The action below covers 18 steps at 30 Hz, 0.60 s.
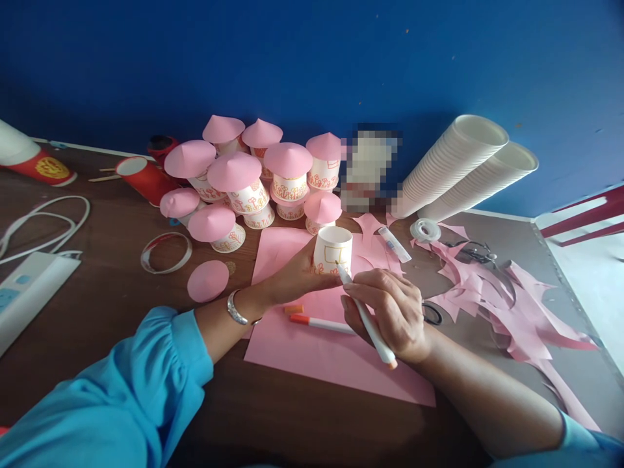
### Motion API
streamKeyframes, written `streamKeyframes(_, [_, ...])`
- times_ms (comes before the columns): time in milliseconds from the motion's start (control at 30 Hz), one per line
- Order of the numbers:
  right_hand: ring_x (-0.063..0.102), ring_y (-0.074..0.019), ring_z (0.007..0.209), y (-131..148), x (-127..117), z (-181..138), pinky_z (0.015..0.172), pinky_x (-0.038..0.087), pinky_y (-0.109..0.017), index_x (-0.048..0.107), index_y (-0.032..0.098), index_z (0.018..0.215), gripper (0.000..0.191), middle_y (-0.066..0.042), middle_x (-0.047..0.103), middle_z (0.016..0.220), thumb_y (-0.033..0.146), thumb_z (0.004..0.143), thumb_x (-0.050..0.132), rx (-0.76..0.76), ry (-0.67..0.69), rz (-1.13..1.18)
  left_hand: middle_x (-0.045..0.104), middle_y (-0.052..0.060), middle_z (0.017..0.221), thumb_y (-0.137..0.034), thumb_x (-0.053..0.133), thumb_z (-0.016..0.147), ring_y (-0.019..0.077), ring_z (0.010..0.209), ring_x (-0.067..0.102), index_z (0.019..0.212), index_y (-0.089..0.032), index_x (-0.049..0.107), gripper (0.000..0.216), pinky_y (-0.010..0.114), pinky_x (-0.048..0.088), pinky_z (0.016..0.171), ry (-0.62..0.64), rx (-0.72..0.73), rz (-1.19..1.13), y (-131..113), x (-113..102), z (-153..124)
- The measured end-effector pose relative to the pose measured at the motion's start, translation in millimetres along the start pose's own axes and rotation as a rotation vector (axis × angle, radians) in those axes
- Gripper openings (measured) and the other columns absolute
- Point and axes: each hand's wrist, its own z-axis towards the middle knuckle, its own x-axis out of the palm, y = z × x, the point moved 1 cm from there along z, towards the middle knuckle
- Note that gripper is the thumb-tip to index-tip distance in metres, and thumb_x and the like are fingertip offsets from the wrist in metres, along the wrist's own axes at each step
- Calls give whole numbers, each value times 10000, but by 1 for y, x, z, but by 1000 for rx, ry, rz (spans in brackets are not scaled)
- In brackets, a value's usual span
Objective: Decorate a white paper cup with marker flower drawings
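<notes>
My left hand (299,272) is wrapped round a white paper cup (334,247), holding it with its open rim up. On the cup's side are a yellow-brown square outline and reddish flower drawings along the lower part. In my right hand (390,312) is a white marker (370,328) with an orange end, its tip at the square on the cup. Below my hands lies a sheet of pink paper (312,357). On it rest an orange-capped marker (322,324) and a loose orange-brown cap (294,309).
Decorated cups with pink cone roofs (234,172) cluster behind. Two tall stacks of paper cups (448,166) lean on the blue wall. Pink scraps (487,292), scissors (472,252), clear tape (425,229) and a glue tube (394,244) lie right; a power strip (34,286) sits left.
</notes>
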Motion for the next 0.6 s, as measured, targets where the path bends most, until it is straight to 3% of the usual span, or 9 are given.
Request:
streamKeyframes(400, [652, -167, 646, 1, 4, -2, 573, 532, -289, 629, 162, 1102, 214, -40, 708, 819, 61, 919, 672, -22, 7, -5, 569, -4, 933, -440, 906, 785, 157, 840, 511, 1080, -223, 542, 516, 310, 466, 777, -37, 4, 25, 3, 1, 0])
streamKeyframes(600, [678, -176, 669, 2, 6, -3, 597, 555, -301, 627, 140, 1101, 192, -70, 724, 858, 74, 931, 688, -27, 25, -10, 555, -15, 951, -340, 931, 756, 142, 838, 502, 1095, -227, 533, 535, 289, 463, 752, -23, 29, -21, 6, 1, -1])
